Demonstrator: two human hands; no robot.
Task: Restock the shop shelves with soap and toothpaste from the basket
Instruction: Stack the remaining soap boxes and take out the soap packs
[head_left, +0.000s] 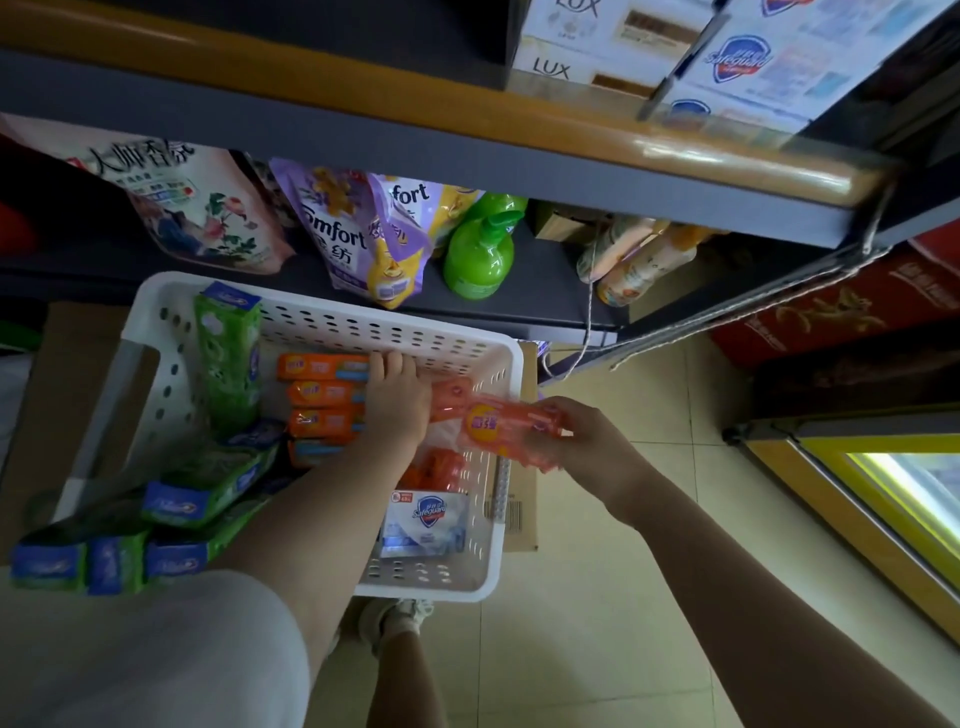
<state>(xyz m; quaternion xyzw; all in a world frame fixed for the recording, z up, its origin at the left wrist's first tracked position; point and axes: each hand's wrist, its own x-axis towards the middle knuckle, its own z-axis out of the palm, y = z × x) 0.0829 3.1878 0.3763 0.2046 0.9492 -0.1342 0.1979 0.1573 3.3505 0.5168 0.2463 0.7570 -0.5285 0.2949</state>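
Observation:
A white perforated basket (332, 318) stands on a cardboard box below the shelves. Inside lie several orange soap bars (322, 395), green and blue toothpaste boxes (228, 358) and a white Safeguard soap box (428, 522). My left hand (397, 402) reaches into the basket and rests on the orange soap bars, fingers curled over them. My right hand (582, 439) holds an orange wrapped soap pack (506, 428) over the basket's right rim. LUX boxes (582, 47) and Safeguard soap boxes (769, 62) sit on the upper shelf.
The lower shelf holds fabric softener pouches (358, 234), a green pump bottle (480, 254) and lying bottles (636, 260). Red cartons (841, 306) and a lit chest cooler (893, 488) stand to the right. Tiled floor (613, 597) lies beneath, with my shoe (400, 616) on it.

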